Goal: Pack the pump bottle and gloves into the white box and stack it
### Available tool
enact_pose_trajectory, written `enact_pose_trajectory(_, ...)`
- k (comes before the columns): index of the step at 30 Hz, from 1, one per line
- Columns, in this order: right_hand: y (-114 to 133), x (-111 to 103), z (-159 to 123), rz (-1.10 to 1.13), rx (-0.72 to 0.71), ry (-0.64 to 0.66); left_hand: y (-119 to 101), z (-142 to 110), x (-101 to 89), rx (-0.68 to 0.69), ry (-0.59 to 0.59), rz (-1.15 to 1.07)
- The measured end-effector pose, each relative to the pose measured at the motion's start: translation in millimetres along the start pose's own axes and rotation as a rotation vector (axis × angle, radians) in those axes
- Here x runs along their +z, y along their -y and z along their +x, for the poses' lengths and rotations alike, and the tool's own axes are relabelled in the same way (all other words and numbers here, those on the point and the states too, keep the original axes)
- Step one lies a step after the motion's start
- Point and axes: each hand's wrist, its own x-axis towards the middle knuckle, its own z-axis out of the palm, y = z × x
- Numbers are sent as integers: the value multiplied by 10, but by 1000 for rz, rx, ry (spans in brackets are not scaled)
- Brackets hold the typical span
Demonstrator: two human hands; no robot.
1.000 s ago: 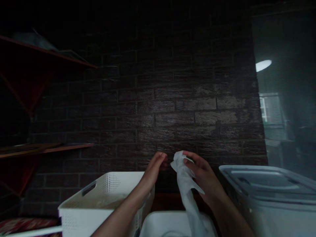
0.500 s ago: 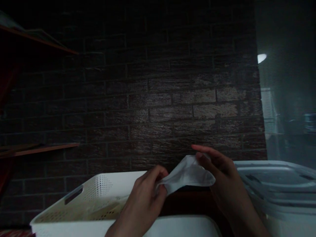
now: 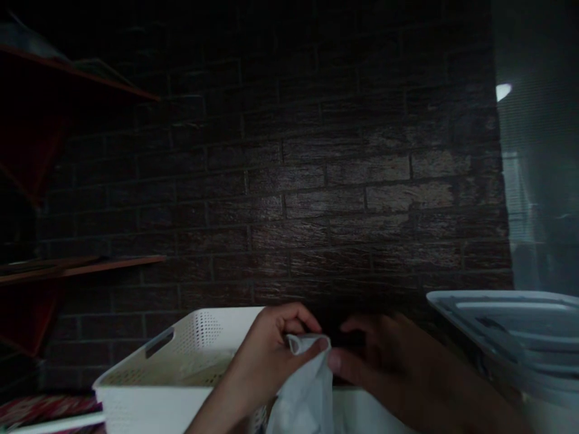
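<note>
A thin white cloth [image 3: 302, 389] hangs low in the middle of the view. My left hand [image 3: 271, 355] is closed in a pinch on its top edge. My right hand [image 3: 384, 361] sits just to the right with its thumb against the same cloth and its fingers curled, dark and hard to read. Both hands hover over the near corner of a white perforated basket [image 3: 149, 386].
A lidded translucent plastic bin [image 3: 515, 331] stands at the right. A dark brick wall [image 3: 316, 181] fills the background. Reddish wooden shelves [image 3: 85, 265] project from the left wall. A patterned red item [image 3: 40, 410] lies at the lower left. The scene is very dim.
The cloth went from dangling in my right hand alone, to being stretched between both hands, to hanging bunched from my left hand's pinch. Both hands have dropped lower and come closer together.
</note>
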Motion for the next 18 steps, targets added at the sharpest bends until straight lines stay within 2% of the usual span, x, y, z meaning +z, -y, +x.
enact_pose_trajectory(2,89,21,28,85,-63,163,27,-21,73,2,55,-18)
enact_pose_trajectory(4,131,42,81,57,-133,217,43,-50,90,-11,133,-101)
enact_pose_trajectory(6,112,53,132,-10,-175,148,33,-80,64,-41,232,-219)
enact_pose_trajectory(8,41,47,167,-24,-160,15,3,-92,23,-54,284,-301)
enact_pose_trajectory(10,-49,41,182,17,-103,-116,-29,-77,0,-22,219,-297)
enact_pose_trajectory(12,-117,49,182,74,-59,-198,-48,-47,11,24,79,-245)
enact_pose_trajectory(14,-133,74,174,139,-21,-218,-51,-26,53,56,-33,-214)
enact_pose_trajectory(18,-42,107,169,289,36,-156,-28,-45,158,95,-129,-225)
